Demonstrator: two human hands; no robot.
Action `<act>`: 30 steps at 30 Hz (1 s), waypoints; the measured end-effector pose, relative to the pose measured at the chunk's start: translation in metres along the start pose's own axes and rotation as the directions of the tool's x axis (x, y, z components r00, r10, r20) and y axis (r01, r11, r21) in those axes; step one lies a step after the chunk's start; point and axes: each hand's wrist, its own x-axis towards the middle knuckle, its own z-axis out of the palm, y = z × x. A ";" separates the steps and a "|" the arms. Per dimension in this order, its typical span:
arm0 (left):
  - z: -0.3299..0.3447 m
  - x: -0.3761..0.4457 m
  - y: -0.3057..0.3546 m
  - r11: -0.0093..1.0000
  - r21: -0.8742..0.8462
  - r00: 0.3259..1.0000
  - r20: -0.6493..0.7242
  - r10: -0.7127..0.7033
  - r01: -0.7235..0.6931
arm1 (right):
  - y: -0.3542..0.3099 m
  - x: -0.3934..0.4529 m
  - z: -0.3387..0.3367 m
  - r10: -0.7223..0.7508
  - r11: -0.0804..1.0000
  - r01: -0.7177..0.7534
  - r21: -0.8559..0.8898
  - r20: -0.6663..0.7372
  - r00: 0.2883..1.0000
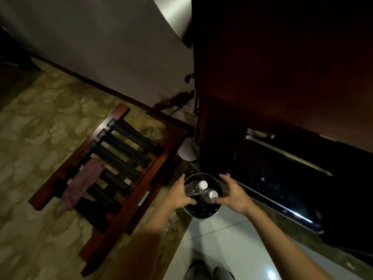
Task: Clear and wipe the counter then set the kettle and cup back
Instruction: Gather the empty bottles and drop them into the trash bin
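Note:
Two clear plastic bottles with white caps hang over a round black waste bin (201,211) on the floor. My left hand (178,196) grips the body of the left bottle (191,188), thumb curled over it. The right bottle (210,196) lies beside it. My right hand (234,196) is at the bin's right rim, thumb touching that bottle near its cap, fingers spread and loosely curved. A purple cloth (82,182) is draped over the wooden rack. No kettle, cup or counter top is in view.
A wooden luggage rack (113,174) with black straps stands left of the bin on patterned carpet. A dark wooden cabinet (262,77) rises behind the bin, with a glossy black door (282,178) low on the right. A white round base (186,148) and cables sit by the wall.

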 end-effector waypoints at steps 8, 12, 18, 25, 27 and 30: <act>-0.049 -0.039 0.064 0.899 0.405 0.981 -0.028 0.193 -0.165 | -0.041 -0.025 -0.041 -0.032 0.974 0.003 -0.229 -0.122 0.992; -0.094 -0.090 0.123 0.797 0.559 0.950 -0.049 0.309 -0.230 | -0.096 -0.054 -0.073 -0.118 0.938 0.075 -0.339 -0.107 0.987; -0.150 -0.189 0.202 0.656 0.707 0.898 -0.068 0.435 -0.265 | -0.190 -0.124 -0.127 -0.216 0.829 0.173 -0.531 -0.020 0.976; -0.209 -0.288 0.276 0.583 0.730 0.809 -0.070 0.583 -0.357 | -0.276 -0.218 -0.195 -0.333 0.778 0.191 -0.598 -0.135 0.933; -0.221 -0.308 0.302 0.536 0.752 0.769 -0.061 0.636 -0.384 | -0.291 -0.244 -0.216 -0.352 0.779 0.166 -0.605 -0.202 0.914; -0.227 -0.328 0.341 0.491 0.753 0.708 -0.048 0.705 -0.437 | -0.301 -0.276 -0.245 -0.342 0.801 0.123 -0.586 -0.279 0.898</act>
